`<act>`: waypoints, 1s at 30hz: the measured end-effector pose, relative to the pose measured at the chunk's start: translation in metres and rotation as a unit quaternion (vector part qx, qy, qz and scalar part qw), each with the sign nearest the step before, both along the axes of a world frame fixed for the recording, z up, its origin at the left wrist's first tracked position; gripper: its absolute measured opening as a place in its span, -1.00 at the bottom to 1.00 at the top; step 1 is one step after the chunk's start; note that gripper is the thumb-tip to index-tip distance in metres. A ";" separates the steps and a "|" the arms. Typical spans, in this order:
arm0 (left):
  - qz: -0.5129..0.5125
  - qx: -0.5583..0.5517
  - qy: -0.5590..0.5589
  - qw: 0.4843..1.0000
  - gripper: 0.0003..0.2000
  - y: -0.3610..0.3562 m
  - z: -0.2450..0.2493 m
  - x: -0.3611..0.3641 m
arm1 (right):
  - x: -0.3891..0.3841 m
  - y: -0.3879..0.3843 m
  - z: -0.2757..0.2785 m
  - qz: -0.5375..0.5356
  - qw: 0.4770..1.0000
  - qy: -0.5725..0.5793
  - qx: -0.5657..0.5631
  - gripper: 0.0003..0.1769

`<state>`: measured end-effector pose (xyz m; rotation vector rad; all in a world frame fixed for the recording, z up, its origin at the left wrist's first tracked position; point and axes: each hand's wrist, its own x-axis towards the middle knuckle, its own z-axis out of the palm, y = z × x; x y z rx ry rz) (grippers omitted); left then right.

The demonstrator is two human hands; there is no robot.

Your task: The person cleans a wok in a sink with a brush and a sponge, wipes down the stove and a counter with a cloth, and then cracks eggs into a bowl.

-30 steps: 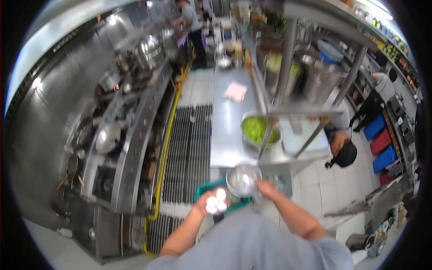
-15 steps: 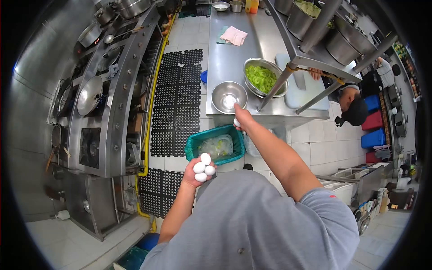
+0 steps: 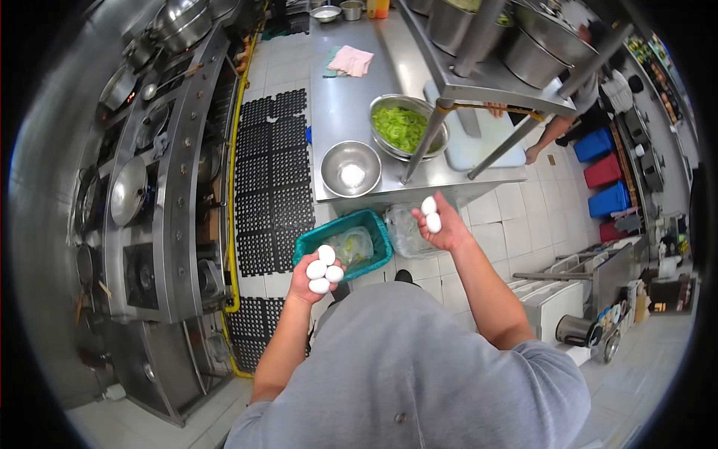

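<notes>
Several white eggs (image 3: 317, 271) rest in my left hand (image 3: 302, 287), palm up, beside the green-lined bin. Two white eggs (image 3: 431, 215) lie in my right hand (image 3: 450, 229), fingers curled round them, off the front edge of the steel counter. A steel bowl (image 3: 351, 169) stands on the counter's near corner, with nothing visible inside. Behind it to the right, a larger steel bowl (image 3: 375, 139) holds chopped green leaves (image 3: 401, 129).
The bin (image 3: 305, 243) with plastic inside is below the counter (image 3: 336, 105). A shelf on posts (image 3: 422, 150) rises over the white cutting board (image 3: 486, 150) and knife. A co-worker's arm (image 3: 552, 138) is beyond; the stove (image 3: 179, 172) is left.
My right hand has drawn back from the small bowl towards the right and turned, showing two eggs. The view has shifted, and the co-worker has straightened, with an arm now hanging beside the board.
</notes>
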<state>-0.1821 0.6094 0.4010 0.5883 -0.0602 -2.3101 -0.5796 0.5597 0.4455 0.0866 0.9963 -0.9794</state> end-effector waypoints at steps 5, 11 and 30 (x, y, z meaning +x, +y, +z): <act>-0.037 -0.036 0.012 0.999 -0.60 -0.013 -0.001 -0.022 | -0.024 -0.034 0.018 -0.058 0.991 0.018 -0.117 -0.43; -0.043 -0.030 0.025 0.998 -0.60 -0.007 0.002 -0.032 | -0.020 -0.076 0.047 -0.152 0.978 0.076 -0.119 -0.57; 0.048 0.001 -0.004 0.999 -0.59 0.049 -0.015 -0.002 | 0.116 -0.096 0.021 0.209 0.840 0.391 -0.313 -0.53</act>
